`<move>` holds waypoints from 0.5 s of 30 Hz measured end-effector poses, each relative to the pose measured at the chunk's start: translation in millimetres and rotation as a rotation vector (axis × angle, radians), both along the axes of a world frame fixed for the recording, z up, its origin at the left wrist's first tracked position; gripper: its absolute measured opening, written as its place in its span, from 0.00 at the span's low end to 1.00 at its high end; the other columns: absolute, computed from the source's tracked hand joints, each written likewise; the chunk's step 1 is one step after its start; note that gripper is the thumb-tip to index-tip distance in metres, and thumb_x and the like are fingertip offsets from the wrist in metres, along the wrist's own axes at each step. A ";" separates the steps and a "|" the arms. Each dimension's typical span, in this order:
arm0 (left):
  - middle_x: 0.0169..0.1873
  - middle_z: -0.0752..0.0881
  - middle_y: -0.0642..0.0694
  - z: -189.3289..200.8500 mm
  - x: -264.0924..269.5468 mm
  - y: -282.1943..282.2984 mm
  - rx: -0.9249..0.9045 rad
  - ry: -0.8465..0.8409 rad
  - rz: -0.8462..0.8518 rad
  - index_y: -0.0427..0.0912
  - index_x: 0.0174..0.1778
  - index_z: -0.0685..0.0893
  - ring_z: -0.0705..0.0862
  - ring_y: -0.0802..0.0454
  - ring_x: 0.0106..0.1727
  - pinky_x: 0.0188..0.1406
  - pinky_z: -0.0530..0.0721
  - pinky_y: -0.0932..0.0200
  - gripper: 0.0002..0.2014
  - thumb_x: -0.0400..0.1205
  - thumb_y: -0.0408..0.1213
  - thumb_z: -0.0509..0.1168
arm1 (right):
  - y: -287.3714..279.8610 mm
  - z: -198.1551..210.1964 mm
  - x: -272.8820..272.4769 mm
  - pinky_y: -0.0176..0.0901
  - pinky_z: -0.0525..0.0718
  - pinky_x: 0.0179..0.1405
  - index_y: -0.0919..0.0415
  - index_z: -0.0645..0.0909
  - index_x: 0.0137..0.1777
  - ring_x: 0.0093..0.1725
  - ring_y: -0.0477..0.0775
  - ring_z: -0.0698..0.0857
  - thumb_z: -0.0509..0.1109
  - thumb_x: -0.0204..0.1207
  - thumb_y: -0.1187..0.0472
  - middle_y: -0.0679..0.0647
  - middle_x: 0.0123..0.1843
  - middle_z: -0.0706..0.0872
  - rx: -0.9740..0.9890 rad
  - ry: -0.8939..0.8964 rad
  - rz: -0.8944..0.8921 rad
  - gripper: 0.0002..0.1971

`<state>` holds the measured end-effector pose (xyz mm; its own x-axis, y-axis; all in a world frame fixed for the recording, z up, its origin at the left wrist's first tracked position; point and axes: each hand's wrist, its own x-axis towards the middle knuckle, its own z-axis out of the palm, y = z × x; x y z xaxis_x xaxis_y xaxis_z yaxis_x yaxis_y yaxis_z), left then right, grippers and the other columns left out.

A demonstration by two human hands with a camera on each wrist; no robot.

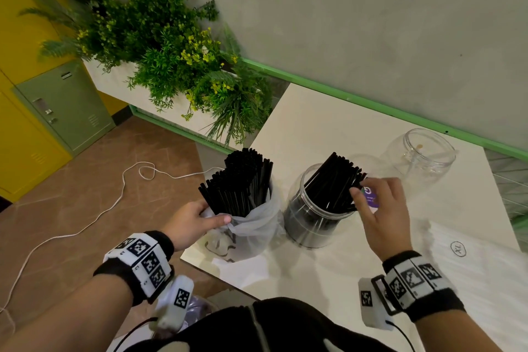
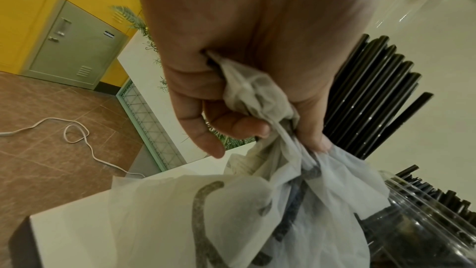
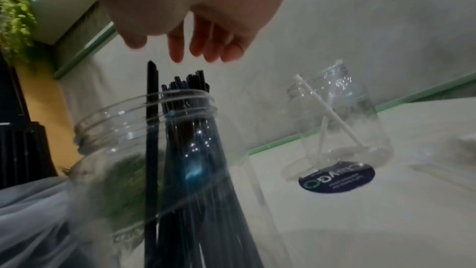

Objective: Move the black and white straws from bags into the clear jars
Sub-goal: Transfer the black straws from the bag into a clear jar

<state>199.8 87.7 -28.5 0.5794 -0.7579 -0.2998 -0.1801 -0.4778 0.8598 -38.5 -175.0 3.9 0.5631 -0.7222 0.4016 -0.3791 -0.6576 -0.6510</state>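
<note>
A thin white bag (image 1: 251, 227) stands at the table's left edge with a bundle of black straws (image 1: 237, 183) upright in it. My left hand (image 1: 200, 218) grips the bag's bunched rim (image 2: 257, 97) between thumb and curled fingers. Right of it, a clear jar (image 1: 311, 223) holds leaning black straws (image 1: 334, 180). My right hand (image 1: 377, 203) hovers at their tops, fingers (image 3: 177, 48) loose and holding nothing. A second clear jar (image 1: 423, 151) farther right holds a white straw (image 3: 329, 111).
A round dark label (image 3: 337, 176) lies on the white table (image 1: 314, 123) between the jars. A white bag marked XL (image 1: 471, 263) lies at the right. A planter of green plants (image 1: 171, 51) stands beyond the left edge, and a white cable (image 1: 85, 223) trails on the floor.
</note>
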 end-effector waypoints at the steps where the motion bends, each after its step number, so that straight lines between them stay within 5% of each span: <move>1: 0.49 0.87 0.61 -1.3 0.5 -0.1 -0.001 0.006 0.002 0.55 0.56 0.82 0.84 0.66 0.48 0.43 0.78 0.69 0.12 0.77 0.46 0.71 | 0.6 -0.8 -3.8 0.36 0.77 0.45 0.52 0.81 0.52 0.47 0.47 0.79 0.70 0.75 0.42 0.46 0.51 0.74 0.024 0.081 0.037 0.16; 5: 0.50 0.87 0.60 -0.9 1.5 -1.5 -0.001 0.016 -0.006 0.54 0.57 0.82 0.84 0.65 0.47 0.42 0.78 0.67 0.13 0.78 0.45 0.70 | 2.0 9.8 -7.1 0.21 0.72 0.41 0.54 0.86 0.47 0.42 0.42 0.79 0.78 0.72 0.63 0.45 0.43 0.79 -0.045 0.267 0.178 0.07; 9: 0.47 0.86 0.61 -0.6 3.0 -1.5 0.011 -0.003 -0.010 0.53 0.55 0.82 0.83 0.67 0.44 0.39 0.77 0.70 0.11 0.78 0.46 0.70 | -0.2 44.0 11.8 0.17 0.70 0.43 0.58 0.88 0.42 0.39 0.34 0.79 0.76 0.72 0.70 0.41 0.38 0.80 -0.049 0.331 0.265 0.07; 12: 0.44 0.87 0.60 -1.1 4.0 0.8 0.025 -0.016 -0.013 0.53 0.54 0.83 0.84 0.68 0.40 0.36 0.76 0.72 0.11 0.78 0.48 0.70 | -2.3 68.9 41.4 0.25 0.74 0.46 0.59 0.89 0.45 0.39 0.40 0.78 0.74 0.74 0.69 0.43 0.40 0.80 -0.097 0.368 0.334 0.05; 15: 0.49 0.87 0.59 -1.9 5.4 2.0 0.026 -0.021 -0.021 0.52 0.57 0.83 0.85 0.64 0.48 0.42 0.78 0.68 0.14 0.77 0.49 0.70 | -6.9 77.5 71.8 0.39 0.76 0.58 0.61 0.88 0.54 0.48 0.49 0.79 0.71 0.76 0.69 0.52 0.50 0.82 -0.154 0.333 0.342 0.10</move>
<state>205.3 89.8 -30.4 0.5698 -0.7620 -0.3077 -0.2079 -0.4960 0.8431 33.3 -182.0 81.4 0.8728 -0.4208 0.2473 -0.2961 -0.8592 -0.4172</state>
